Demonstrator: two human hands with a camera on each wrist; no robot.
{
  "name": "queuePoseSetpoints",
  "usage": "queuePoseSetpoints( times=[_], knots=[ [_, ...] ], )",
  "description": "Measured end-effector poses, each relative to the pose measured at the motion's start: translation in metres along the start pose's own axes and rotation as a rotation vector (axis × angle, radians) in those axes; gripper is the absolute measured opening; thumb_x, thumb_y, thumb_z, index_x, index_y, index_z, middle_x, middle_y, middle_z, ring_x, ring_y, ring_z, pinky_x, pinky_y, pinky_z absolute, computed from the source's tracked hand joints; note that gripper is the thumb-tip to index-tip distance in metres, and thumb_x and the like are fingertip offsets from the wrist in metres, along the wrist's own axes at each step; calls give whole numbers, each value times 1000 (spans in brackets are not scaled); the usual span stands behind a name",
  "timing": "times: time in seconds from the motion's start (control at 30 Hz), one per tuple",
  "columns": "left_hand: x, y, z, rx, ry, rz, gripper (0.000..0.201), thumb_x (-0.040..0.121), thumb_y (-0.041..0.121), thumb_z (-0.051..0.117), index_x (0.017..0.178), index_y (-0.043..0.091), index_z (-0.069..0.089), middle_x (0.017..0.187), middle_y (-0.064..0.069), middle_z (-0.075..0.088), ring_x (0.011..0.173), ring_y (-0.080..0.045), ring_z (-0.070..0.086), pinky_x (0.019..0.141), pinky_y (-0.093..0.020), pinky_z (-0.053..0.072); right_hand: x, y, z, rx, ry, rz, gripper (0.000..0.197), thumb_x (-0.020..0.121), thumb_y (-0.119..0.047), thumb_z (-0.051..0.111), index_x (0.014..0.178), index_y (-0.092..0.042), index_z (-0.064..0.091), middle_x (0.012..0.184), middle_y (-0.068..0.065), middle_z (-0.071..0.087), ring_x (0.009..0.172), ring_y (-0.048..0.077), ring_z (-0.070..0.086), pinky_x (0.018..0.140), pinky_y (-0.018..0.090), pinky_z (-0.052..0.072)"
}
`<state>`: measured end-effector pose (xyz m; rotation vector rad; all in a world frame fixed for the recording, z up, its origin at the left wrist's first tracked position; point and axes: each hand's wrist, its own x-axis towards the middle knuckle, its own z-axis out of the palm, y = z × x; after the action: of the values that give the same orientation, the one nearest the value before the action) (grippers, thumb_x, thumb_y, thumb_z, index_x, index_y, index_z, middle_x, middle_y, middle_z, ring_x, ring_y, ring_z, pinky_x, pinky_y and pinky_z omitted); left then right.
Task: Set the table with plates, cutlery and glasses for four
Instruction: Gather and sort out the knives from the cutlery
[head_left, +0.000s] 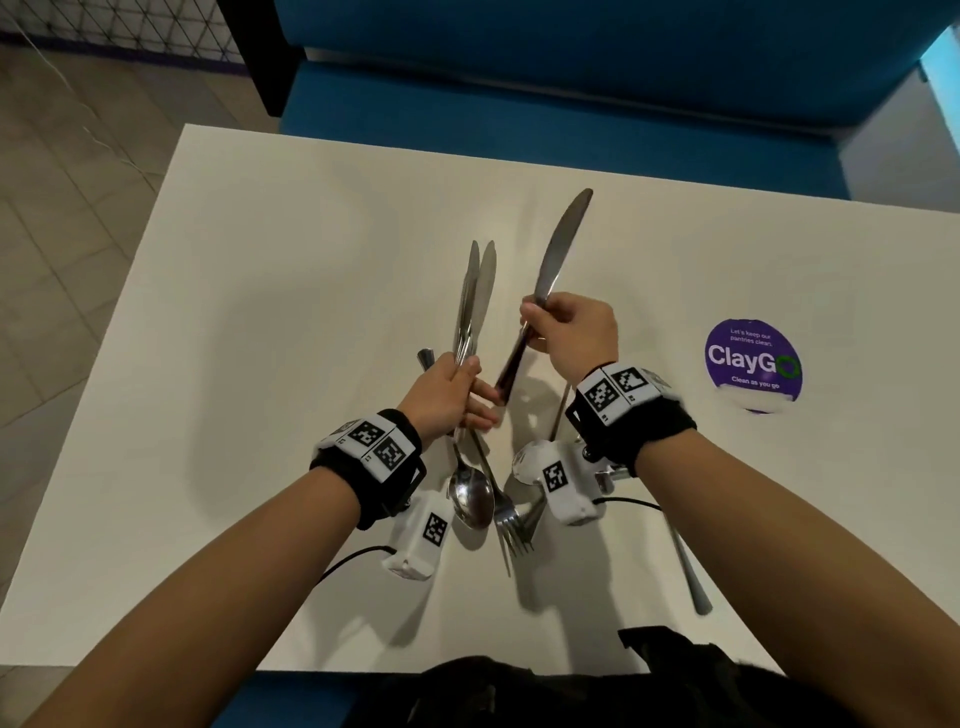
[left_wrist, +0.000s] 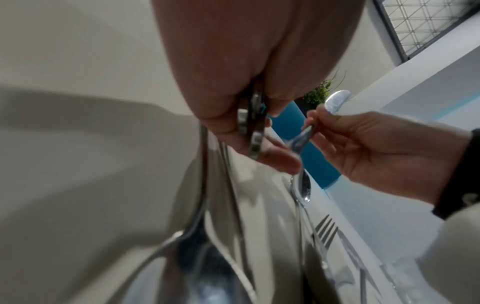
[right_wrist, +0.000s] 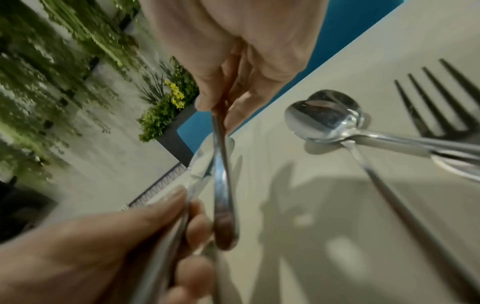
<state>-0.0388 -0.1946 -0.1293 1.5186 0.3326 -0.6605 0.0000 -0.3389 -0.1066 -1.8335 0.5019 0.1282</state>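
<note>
i see the white surface (head_left: 260, 364) filling most of the head view, with a blue bench (head_left: 571, 67) along its far edge and a round purple sticker (head_left: 753, 364) toward its right side. my two hands are raised over the middle of the surface. the left hand (head_left: 447, 395) is curled round a bundle of cutlery: two knives (head_left: 475, 291) stick up and away from it, blades close together, while a spoon (head_left: 471, 496) and a fork (head_left: 511, 519) hang out of the bottom of the fist toward the surface's near edge. the right hand (head_left: 569, 335), just beside the left, pinches a single knife (head_left: 558, 249) partway along its length, blade tilted up and away; in the right wrist view its handle end sits close against the left hand's fingers (right_wrist: 197, 230), though i cannot tell if they touch. more cutlery lies loose on the surface below the right wrist: two spoons (right_wrist: 327, 119) with bowls overlapping, a fork beside them, and one long handle (head_left: 688, 566) pointing at the near edge.
</note>
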Motion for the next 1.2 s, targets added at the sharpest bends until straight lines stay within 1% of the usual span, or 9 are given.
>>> queuePoseSetpoints(
  times=[0.1, 0.23, 0.33, 0.6, 0.73, 0.87, 1.0, 1.13, 1.2],
  knots=[
    [-2, 6, 2, 20, 10, 50, 21, 103, 29, 33, 95, 11, 42, 74, -6, 52, 54, -17, 58, 47, -22, 52, -3, -8, 3, 39, -153, 12, 18, 88, -7, 63, 103, 3, 68, 72, 2, 64, 64, 8, 63, 61, 15, 56],
    [0, 11, 2, 150, 31, 127, 24, 102, 32, 33, 98, 13, 47, 75, 1, 52, 56, -11, 49, 46, -20, 43, -9, -4, 5, 96, -234, 67, 13, 89, -4, 61, 97, 6, 65, 69, 5, 62, 50, 2, 62, 57, 15, 56],
    [-1, 12, 11, 174, 26, 135, 30, 102, 36, 31, 105, 13, 51, 77, 1, 62, 66, -12, 57, 57, -25, 44, -15, -2, 2, 228, -260, 101, 5, 89, -5, 61, 88, -1, 64, 76, 9, 64, 59, 11, 65, 62, 20, 58],
    [-9, 17, 60, 57, -6, 108, 34, 103, 34, 30, 94, 11, 53, 65, -3, 58, 55, -24, 64, 54, -28, 50, -18, 12, -29, 206, -150, 110, 22, 85, -1, 65, 105, 6, 65, 88, 17, 67, 79, 25, 66, 77, 30, 58],
    [-1, 22, 92, 157, -2, 133, 31, 101, 36, 35, 96, 14, 57, 81, -6, 62, 78, -26, 59, 71, -37, 48, -12, 29, -59, 55, -55, 76, 15, 84, -15, 68, 97, -8, 73, 94, 15, 73, 88, 26, 70, 86, 38, 57],
    [18, 19, 138, 293, -52, 154, 59, 89, 56, 37, 115, 6, 54, 99, -13, 67, 90, -28, 66, 84, -46, 53, -4, 39, -112, -43, -123, 184, 33, 91, -32, 59, 90, -1, 73, 85, 14, 71, 78, 28, 68, 78, 38, 58],
    [40, 18, 212, 355, -117, 144, 79, 77, 79, 34, 119, 16, 55, 104, -12, 69, 90, -33, 68, 81, -55, 55, 5, 52, -191, 132, -164, 256, 28, 93, -25, 57, 77, -4, 67, 76, 12, 66, 67, 23, 64, 73, 34, 58],
    [26, 36, 311, 432, -120, 191, 55, 95, 55, 30, 116, 12, 57, 105, -13, 68, 92, -29, 67, 83, -44, 54, 20, 78, -281, 210, -109, 300, 16, 90, -12, 62, 80, -2, 68, 73, 14, 65, 65, 24, 63, 72, 34, 58],
    [26, 33, 358, 484, -93, 173, 48, 101, 42, 28, 112, 5, 56, 100, -17, 66, 83, -29, 63, 71, -38, 52, 24, 93, -323, 230, -73, 337, 9, 87, -6, 64, 83, 2, 67, 69, 15, 65, 64, 26, 61, 76, 40, 57]
  ],
)
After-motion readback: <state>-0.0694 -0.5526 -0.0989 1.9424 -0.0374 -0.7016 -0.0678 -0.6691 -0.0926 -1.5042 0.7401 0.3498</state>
